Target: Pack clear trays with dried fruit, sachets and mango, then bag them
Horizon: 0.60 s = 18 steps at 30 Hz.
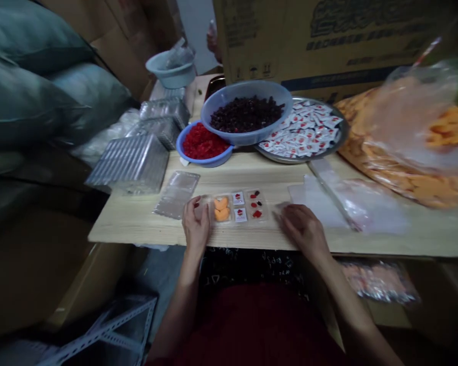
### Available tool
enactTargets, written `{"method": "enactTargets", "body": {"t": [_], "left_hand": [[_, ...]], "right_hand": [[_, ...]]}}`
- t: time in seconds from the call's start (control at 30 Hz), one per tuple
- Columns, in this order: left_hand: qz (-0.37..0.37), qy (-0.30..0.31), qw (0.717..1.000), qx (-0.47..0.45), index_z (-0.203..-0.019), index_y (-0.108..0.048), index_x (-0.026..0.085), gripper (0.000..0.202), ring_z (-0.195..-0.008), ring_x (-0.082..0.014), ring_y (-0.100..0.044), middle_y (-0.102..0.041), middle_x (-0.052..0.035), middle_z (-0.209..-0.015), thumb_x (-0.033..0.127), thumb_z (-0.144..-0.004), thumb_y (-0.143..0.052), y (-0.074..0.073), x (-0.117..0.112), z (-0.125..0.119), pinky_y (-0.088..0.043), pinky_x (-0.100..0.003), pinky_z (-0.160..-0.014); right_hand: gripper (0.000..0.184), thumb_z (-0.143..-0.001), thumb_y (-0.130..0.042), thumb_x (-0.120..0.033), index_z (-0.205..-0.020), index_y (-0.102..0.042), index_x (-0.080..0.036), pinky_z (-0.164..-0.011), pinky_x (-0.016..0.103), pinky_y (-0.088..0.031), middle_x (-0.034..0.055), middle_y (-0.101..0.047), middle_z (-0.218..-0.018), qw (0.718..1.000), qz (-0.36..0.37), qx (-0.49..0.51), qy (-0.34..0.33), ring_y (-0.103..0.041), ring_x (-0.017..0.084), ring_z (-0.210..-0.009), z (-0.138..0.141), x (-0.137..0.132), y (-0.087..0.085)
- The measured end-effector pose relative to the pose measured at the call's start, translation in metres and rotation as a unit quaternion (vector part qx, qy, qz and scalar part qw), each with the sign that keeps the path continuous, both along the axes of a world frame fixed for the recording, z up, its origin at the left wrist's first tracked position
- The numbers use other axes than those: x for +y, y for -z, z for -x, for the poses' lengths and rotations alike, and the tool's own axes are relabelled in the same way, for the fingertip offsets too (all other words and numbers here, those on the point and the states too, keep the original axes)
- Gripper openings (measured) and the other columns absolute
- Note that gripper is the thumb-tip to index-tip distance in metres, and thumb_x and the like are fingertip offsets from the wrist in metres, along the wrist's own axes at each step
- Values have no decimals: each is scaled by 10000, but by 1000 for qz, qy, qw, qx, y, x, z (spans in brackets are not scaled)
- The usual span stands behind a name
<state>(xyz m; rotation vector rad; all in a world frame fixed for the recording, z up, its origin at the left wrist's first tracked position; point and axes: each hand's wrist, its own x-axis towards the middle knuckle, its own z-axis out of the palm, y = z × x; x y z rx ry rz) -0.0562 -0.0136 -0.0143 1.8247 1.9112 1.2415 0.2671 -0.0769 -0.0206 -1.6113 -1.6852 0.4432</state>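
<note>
A clear plastic tray [231,221] lies near the table's front edge. In its compartments are orange pieces [222,209], two white printed sachets [240,214] and small red and dark bits [256,205]. My left hand [197,223] is closed at the tray's left end, thumb and fingers gripping its edge. Just past the right end, my right hand [304,227] has its fingers curled together, somewhat blurred. Something clear and thin shows at those fingertips, too indistinct to name. To the left of my left hand lies another clear tray [177,193].
Behind stand a bowl of red pieces [206,161], a bowl of dark pieces [248,138] and a metal pan of sachets [341,137]. Stacked clear trays [137,162] are at left. Plastic bags [324,203] and a large bag of orange pieces [404,178] lie right.
</note>
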Motion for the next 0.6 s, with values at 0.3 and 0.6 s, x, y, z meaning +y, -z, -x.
{"method": "enactTargets", "body": {"t": [0.3, 0.6], "left_hand": [[118, -9, 983, 144, -984, -672, 165, 251, -886, -240, -625, -694, -94, -931, 388, -892, -603, -2, 49, 79, -470, -351, -855], [235, -4, 969, 71, -800, -702, 153, 255, -746, -191, -630, -690, -44, -755, 370, -876, -591, 14, 72, 89, -422, -279, -688]], "right_hand": [[205, -983, -568, -309, -1092, -698, -194, -968, 452, -530, 102, -691, -1129, 994, -75, 80, -24, -653, 238, -1067, 40, 10, 26], [197, -966, -608, -281, -1131, -700, -223, -1026, 461, -502, 83, -687, -1181, 989, -41, 139, -26, -648, 234, -1115, 54, -12, 31]]}}
